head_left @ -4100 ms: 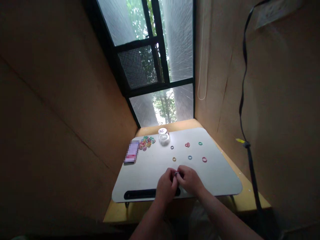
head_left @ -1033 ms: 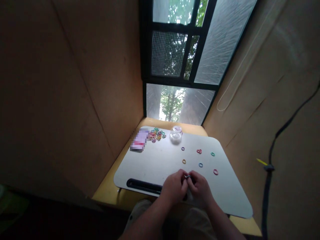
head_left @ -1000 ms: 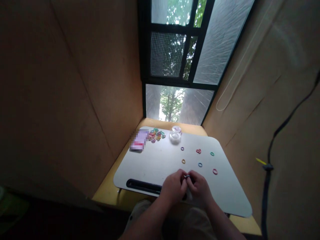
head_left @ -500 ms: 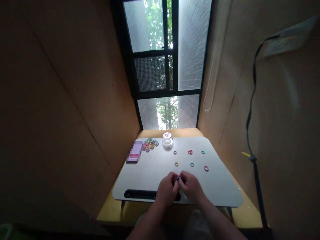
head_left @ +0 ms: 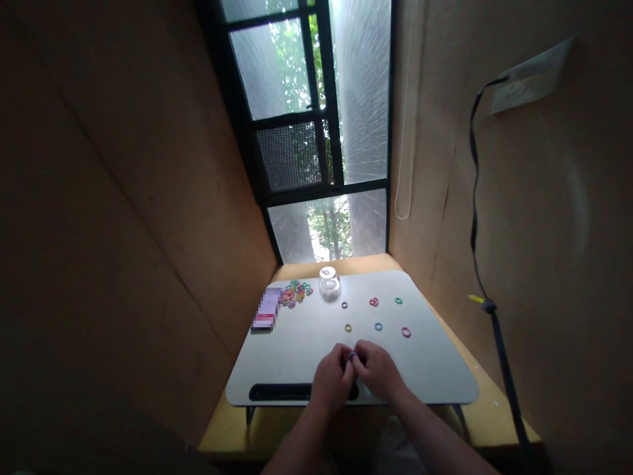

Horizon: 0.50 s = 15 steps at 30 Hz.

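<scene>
My left hand point(head_left: 334, 376) and my right hand point(head_left: 376, 369) meet above the front of the white lap table. Their fingertips pinch a small purplish hair tie point(head_left: 353, 355) between them, mostly covered by the fingers. Beyond my hands, small hair ties lie apart in two rows. The far row has a purple one point(head_left: 345, 305), a red cluster point(head_left: 374, 302) and a green one point(head_left: 398, 301). Nearer lie a yellow one point(head_left: 348, 328), a blue one point(head_left: 378, 326) and a pink one point(head_left: 406, 332).
A heap of mixed hair ties point(head_left: 295, 294) sits at the far left beside a phone point(head_left: 267, 310) with a blurred screen. Behind stands a clear round container point(head_left: 329, 285). A black slot point(head_left: 279, 392) runs along the table's point(head_left: 425, 376) front edge. A cable point(head_left: 475, 198) hangs at right.
The camera view has shifted and tilted slightly. Both hands stay together with the hair tie between their fingertips; the laid-out ties have not moved on the table.
</scene>
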{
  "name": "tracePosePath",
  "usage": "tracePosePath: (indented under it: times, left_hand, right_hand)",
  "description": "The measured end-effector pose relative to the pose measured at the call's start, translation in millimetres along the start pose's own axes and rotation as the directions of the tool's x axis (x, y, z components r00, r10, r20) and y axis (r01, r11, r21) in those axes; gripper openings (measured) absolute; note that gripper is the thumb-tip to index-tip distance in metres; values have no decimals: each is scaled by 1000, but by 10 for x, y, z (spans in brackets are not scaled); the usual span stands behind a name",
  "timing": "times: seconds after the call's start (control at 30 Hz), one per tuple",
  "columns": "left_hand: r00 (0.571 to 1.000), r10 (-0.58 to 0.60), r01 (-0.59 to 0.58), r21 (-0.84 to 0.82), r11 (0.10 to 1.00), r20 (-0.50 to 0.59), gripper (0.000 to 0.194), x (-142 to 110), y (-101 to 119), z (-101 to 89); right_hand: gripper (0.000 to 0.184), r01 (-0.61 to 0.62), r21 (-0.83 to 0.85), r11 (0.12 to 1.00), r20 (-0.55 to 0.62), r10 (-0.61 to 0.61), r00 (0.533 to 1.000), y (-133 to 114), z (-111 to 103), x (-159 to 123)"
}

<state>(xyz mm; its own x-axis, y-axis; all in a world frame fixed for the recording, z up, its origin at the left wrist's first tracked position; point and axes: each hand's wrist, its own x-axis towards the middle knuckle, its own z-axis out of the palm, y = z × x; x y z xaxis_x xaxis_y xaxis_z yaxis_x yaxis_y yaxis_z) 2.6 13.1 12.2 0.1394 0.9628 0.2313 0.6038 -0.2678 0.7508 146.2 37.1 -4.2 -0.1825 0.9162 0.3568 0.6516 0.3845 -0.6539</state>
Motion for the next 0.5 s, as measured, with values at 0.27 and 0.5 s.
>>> tracePosePath:
  times: [0.27, 0.5]
  left_hand:
    - [1000, -5, 5, 8, 1000, -1, 8, -4, 17, -14]
    - [1000, -3, 3, 16, 1000, 2, 8, -21, 28, -33]
  right_hand:
    - [13, -12, -14, 1000, -6, 12, 1000, -20, -9, -5]
    - [12, -12, -19, 1000, -4, 12, 1000, -53, -32, -13]
